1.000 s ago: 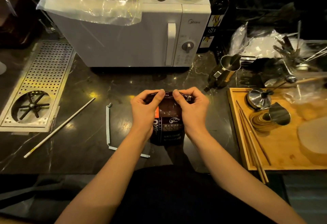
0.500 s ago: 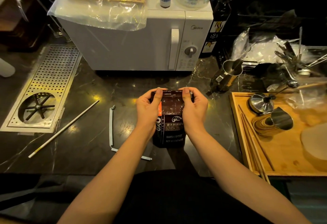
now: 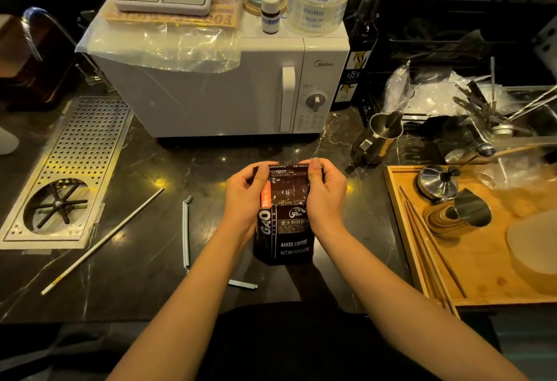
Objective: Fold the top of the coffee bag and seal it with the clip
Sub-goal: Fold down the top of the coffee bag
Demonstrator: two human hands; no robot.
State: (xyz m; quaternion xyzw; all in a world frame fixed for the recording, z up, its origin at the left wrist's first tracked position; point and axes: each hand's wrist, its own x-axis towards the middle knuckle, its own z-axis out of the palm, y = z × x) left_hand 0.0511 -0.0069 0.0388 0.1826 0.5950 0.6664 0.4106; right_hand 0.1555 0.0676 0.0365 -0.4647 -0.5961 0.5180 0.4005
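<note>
A dark brown coffee bag (image 3: 286, 224) with white lettering stands upright on the black marble counter, in the middle of the view. My left hand (image 3: 245, 203) grips its upper left edge, and my right hand (image 3: 324, 197) grips its upper right edge. Both thumbs press on the front of the flattened top. The pale blue-grey clip (image 3: 187, 233) lies open in an L shape on the counter to the left of the bag. My left forearm hides part of its lower arm.
A white microwave (image 3: 229, 85) stands behind the bag, with a scale, a small bottle and a tape roll on top. A perforated metal drain tray (image 3: 72, 163) lies at left and a thin white stick (image 3: 102, 239) beside it. At right are a steel pitcher (image 3: 379, 139) and a wooden tray (image 3: 470, 266) with utensils.
The bag's top has come up and flattened between my hands, with more of the front label now showing. The view has tilted up a little.
</note>
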